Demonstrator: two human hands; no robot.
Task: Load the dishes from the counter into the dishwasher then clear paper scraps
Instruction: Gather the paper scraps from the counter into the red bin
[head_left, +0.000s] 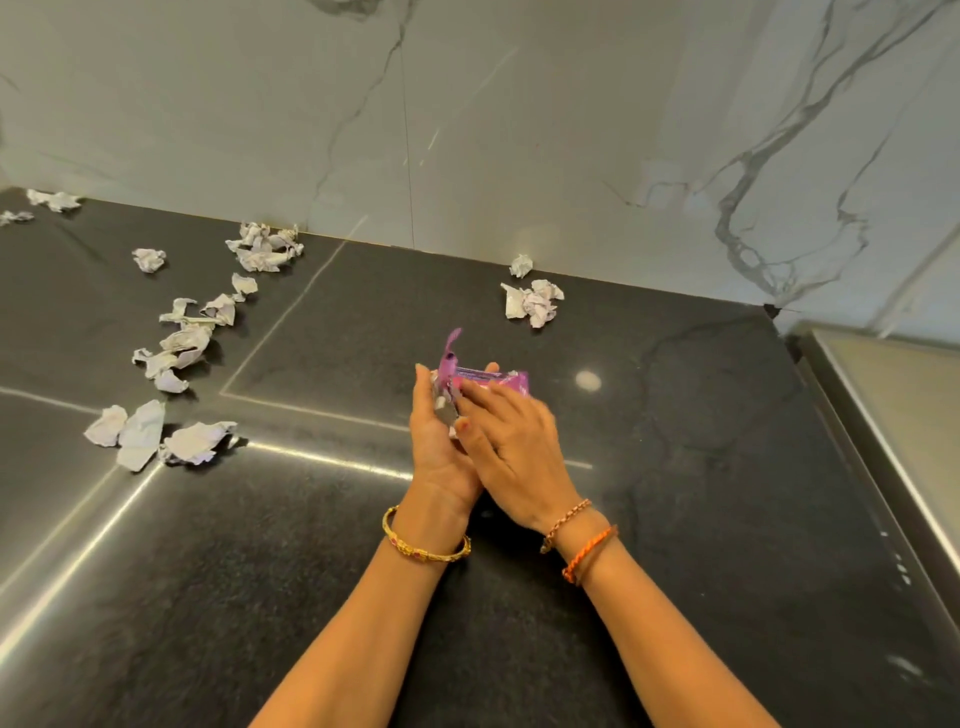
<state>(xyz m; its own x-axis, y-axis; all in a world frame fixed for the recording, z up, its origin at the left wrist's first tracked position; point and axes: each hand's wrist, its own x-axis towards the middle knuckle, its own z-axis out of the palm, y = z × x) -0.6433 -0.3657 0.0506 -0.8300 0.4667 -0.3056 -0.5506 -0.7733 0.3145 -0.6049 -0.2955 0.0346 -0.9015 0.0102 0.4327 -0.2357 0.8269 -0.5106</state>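
A purple wrapper (485, 380) with some white scraps lies in my left hand (439, 441), which is held palm up over the middle of the dark counter (675, 467). My right hand (511, 436) lies across it, fingers flat on the wrapper. Crumpled white paper scraps are strewn on the counter: a pile (156, 434) at the left, a trail (182, 338) above it, a clump (267, 247) by the wall, and a small group (532, 301) at the back centre.
A marble wall (519, 130) rises behind the counter. A steel surface (893, 395) borders the counter on the right. More scraps (54, 200) lie in the far left corner. Thin inlaid lines cross the counter top.
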